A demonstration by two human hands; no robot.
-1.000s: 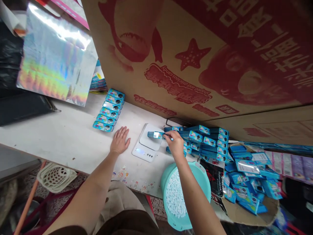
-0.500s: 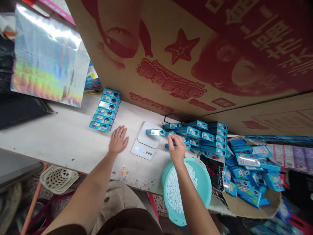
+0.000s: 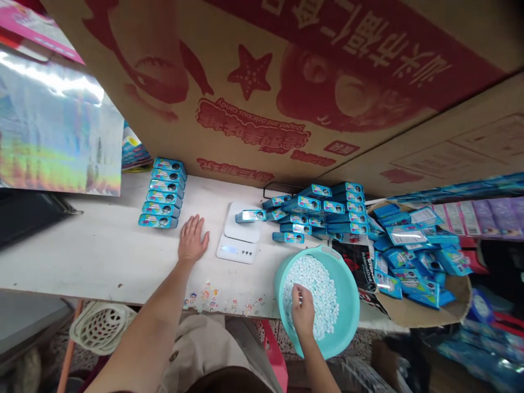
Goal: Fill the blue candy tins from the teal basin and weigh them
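Pellets (image 3: pixel 325 292) lie in the basin (image 3: pixel 349 305) right of the scale (image 3: pixel 238 243), seemingly light, hard and slippery, suited to a fingertip pinch. The right hand (image 3: pixel 303 311) curls over them; whether it holds any, I cannot tell. The left hand (image 3: pixel 192 240) spreads flat on the desk (image 3: pixel 110 256), left of the scale. The blue box (image 3: pixel 251 216) on the scale looks stiff, grippable by its narrow sides.

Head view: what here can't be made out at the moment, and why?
All in the head view:
Scale: the figures on its lit display are too small and washed out to read.
Right hand: its curled shape hides whether it holds any white pieces.
Silver sheet: cut off by the left edge.
Cardboard box: cut off by the top edge.
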